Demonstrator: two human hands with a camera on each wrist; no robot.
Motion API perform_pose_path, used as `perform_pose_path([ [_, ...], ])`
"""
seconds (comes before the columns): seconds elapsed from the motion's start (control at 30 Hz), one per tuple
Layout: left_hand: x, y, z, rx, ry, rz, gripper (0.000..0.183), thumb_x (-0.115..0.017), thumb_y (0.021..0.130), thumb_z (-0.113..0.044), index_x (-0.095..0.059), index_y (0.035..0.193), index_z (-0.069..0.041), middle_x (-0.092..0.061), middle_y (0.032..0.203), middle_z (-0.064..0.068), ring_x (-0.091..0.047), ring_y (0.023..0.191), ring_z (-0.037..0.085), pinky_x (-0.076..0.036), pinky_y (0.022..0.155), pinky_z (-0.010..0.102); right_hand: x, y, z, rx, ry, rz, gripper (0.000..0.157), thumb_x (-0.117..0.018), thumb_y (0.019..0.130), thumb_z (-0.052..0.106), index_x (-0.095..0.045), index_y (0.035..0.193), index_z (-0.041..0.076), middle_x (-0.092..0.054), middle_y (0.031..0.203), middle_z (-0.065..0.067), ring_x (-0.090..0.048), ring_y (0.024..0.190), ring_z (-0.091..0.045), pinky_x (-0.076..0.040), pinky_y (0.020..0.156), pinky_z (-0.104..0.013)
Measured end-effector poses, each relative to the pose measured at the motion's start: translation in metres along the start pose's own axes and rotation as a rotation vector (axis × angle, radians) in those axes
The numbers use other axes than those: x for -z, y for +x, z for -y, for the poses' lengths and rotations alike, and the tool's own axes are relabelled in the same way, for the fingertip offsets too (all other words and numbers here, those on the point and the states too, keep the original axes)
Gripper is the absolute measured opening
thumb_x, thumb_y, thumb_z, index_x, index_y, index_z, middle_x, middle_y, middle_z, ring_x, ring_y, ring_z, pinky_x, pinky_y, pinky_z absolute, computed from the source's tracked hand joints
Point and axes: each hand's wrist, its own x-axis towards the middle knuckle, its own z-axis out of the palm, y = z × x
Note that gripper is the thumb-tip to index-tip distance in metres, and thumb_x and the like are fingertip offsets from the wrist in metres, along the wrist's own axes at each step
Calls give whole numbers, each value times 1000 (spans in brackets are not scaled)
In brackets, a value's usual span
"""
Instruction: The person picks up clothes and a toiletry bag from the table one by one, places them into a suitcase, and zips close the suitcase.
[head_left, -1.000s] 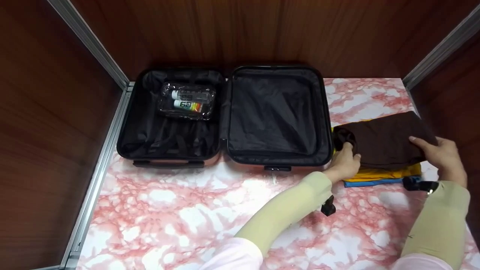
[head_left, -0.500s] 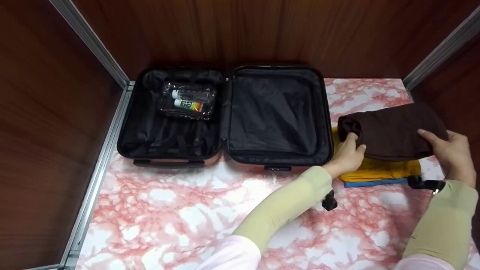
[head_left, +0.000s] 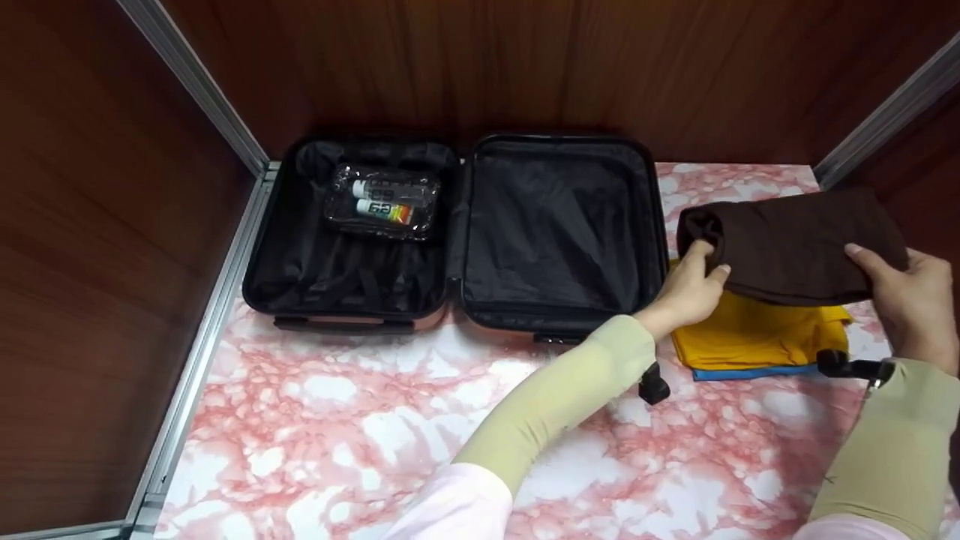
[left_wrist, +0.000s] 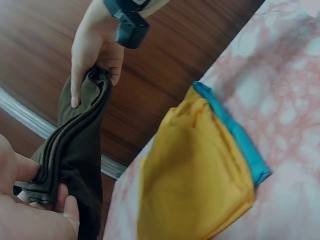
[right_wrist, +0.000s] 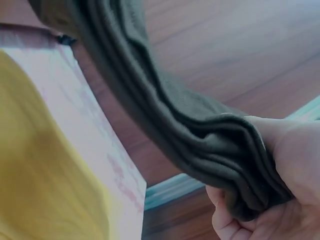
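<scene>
A folded dark brown cloth garment is held up between both hands at the right of the head view. My left hand pinches its left end, where the fabric bunches into a loose roll. At the other end, my right hand grips the layers with the thumb on top. In the left wrist view the garment sags between the hands, its stacked folds showing. Below it lies a folded yellow cloth, with a blue cloth peeking out under its front edge.
An open black suitcase lies left of the cloths, its right half beside my left hand. A clear pouch with two small bottles sits in its left half. Brown wood panels enclose the marbled pink-and-white surface.
Both hands have lifted the brown garment up and away from the yellow cloth, moving slightly right and toward the back. More of the yellow cloth is now exposed.
</scene>
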Motion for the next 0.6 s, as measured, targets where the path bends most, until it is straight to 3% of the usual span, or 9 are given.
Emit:
perform_pose_path([
  [0.17,17,7,-7,-42,24,-38,36,-53,108,-28,-50,142,-16,-58,139,-4,-58,115,7,-44,89,19,-9,-1,10,29,-158,-23,59,-76,89,47,-59,129,7,-63,73,24,-63,65,5,-51,60,-12],
  [0.3,32,11,-11,-61,42,-77,34,-55,107,-27,-52,139,-16,-59,138,-4,-58,116,7,-43,90,17,-18,0,15,72,-247,-49,49,-72,92,49,-63,120,10,-59,68,28,-60,65,7,-47,60,-9],
  [0.4,42,13,-14,-76,47,-98,33,-55,107,-26,-53,138,-15,-59,139,-4,-56,120,7,-42,91,16,-26,1,17,97,-258,-57,47,-71,92,50,-64,118,11,-58,69,28,-59,66,6,-46,61,-9],
  [0.47,48,14,-14,-81,46,-107,33,-55,107,-25,-53,138,-15,-59,138,-4,-56,119,7,-41,91,16,-31,1,19,112,-252,-67,54,-71,93,49,-63,124,5,-58,70,27,-59,67,5,-46,62,-9],
  [0.6,59,15,-16,-88,31,-110,32,-54,107,-25,-52,138,-15,-60,133,-3,-61,104,7,-43,87,17,-41,1,22,118,-199,-75,60,-71,92,49,-62,131,3,-60,77,25,-60,71,3,-47,66,-11],
])
